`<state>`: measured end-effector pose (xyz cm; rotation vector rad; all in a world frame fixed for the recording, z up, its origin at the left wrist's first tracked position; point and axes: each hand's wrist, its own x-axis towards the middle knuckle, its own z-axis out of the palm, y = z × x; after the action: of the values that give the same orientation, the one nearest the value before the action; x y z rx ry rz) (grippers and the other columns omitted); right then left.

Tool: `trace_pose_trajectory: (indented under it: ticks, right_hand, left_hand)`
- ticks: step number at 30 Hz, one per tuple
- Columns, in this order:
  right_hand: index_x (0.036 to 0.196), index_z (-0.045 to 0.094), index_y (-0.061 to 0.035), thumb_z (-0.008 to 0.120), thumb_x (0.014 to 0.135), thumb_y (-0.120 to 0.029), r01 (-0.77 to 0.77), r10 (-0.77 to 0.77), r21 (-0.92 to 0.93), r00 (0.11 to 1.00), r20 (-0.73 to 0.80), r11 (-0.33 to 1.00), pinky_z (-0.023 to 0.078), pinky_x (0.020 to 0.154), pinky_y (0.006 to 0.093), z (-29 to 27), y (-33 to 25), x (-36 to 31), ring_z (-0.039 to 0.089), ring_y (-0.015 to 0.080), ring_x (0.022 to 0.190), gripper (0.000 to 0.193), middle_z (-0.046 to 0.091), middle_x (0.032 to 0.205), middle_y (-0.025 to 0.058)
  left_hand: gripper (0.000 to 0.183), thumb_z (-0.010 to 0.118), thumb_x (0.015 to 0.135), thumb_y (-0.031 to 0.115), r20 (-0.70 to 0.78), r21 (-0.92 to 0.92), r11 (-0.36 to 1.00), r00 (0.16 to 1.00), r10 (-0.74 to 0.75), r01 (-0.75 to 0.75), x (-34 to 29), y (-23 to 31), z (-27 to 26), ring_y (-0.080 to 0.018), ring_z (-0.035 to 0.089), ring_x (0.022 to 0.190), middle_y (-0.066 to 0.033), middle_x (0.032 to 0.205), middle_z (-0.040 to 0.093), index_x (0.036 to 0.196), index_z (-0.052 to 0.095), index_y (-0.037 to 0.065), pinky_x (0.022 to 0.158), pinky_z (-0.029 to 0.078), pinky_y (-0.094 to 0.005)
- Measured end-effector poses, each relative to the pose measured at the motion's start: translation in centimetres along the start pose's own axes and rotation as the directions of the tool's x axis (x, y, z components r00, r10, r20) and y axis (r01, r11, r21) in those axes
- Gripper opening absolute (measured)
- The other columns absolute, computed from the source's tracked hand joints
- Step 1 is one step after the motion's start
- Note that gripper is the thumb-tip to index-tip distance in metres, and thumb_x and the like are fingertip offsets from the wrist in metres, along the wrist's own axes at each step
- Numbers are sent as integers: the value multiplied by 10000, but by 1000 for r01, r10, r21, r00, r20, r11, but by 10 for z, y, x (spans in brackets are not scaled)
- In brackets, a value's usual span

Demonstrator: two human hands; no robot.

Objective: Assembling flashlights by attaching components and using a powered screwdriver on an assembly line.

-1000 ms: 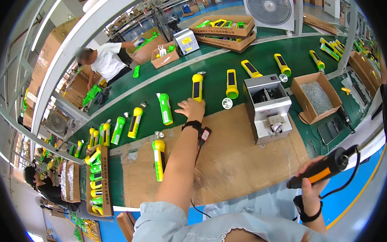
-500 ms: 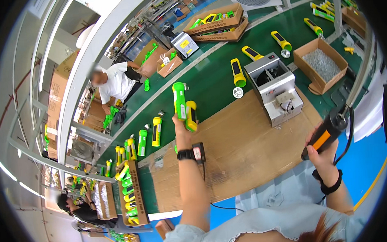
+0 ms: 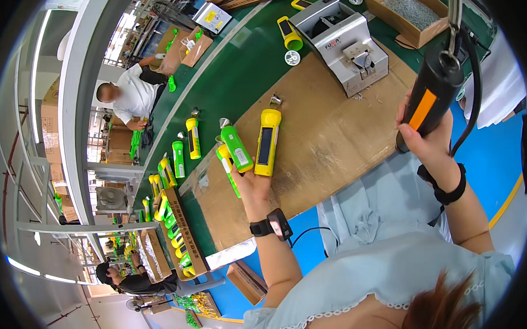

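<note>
My left hand [image 3: 255, 189] is palm up with its fingers curled behind the lower ends of a green flashlight [image 3: 235, 147] and a yellow flashlight [image 3: 267, 144] with a dark panel. Silver reflector pieces stick out at the far ends of both. Beside them, partly hidden, lies a yellow-and-green flashlight [image 3: 225, 159]. My right hand [image 3: 429, 136] is wrapped round a black electric screwdriver [image 3: 428, 95] with an orange stripe, which hangs from a metal hook and has a black cable. The screwdriver's tip is hidden.
Cardboard [image 3: 326, 145] covers the near bench. A grey metal machine [image 3: 352, 51] stands on it, next to a box of screws [image 3: 412, 11]. More flashlights [image 3: 193, 138] stand along the green belt [image 3: 245, 60]; a box of flashlights [image 3: 187, 237] sits at left. Two people work beyond.
My view has swung, and things on the bench sit higher in the picture. The flashlights at my left hand now fan out, with their reflector ends pointing away. My right hand still grips the screwdriver.
</note>
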<state>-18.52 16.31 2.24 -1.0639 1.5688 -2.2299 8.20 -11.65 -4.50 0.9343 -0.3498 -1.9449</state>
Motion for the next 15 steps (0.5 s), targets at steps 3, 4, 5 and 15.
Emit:
trace_pose_trajectory:
  ticks: [3, 4, 5, 15]
  right_hand:
    - [1142, 428, -1, 721, 763, -205, 36, -37, -31, 999, -27, 999, 454, 638, 257, -5, -6, 6, 552, 137, 710, 520, 564, 812, 82]
    - [1146, 430, 0, 720, 764, -204, 56, -58, -35, 997, -47, 998, 455, 638, 256, -8, -7, 8, 556, 137, 706, 521, 568, 813, 83]
    - [1153, 430, 3, 726, 761, -209, 69, -77, -92, 994, -83, 993, 457, 638, 255, -13, -8, 10, 562, 135, 697, 536, 574, 816, 83]
    - [1043, 530, -42, 799, 711, -162, 304, -281, 77, 934, -220, 950, 474, 662, 226, -2, -12, 106, 568, 76, 763, 444, 588, 872, 2]
  left_hand:
    - [539, 484, 877, 525, -37, 376, 915, 984, 172, -145, -11, -7, -18, -255, 550, 958, -124, 1052, 553, 1092, 498, 31, 864, 433, -443]
    - [563, 507, 873, 523, 3, 575, 775, 948, 319, -263, -17, -12, -18, -234, 576, 894, -113, 1034, 566, 1079, 512, -1, 792, 466, -402]
    - [562, 526, 867, 522, -5, 792, 572, 935, 354, -213, -22, -11, -21, -218, 582, 782, -100, 952, 586, 1031, 545, -15, 693, 462, -356]
    - [370, 666, 793, 185, 798, 590, -746, 360, 483, -308, -70, -35, 3, -394, 557, 887, -213, 953, 566, 1084, 557, -14, 783, 453, -454]
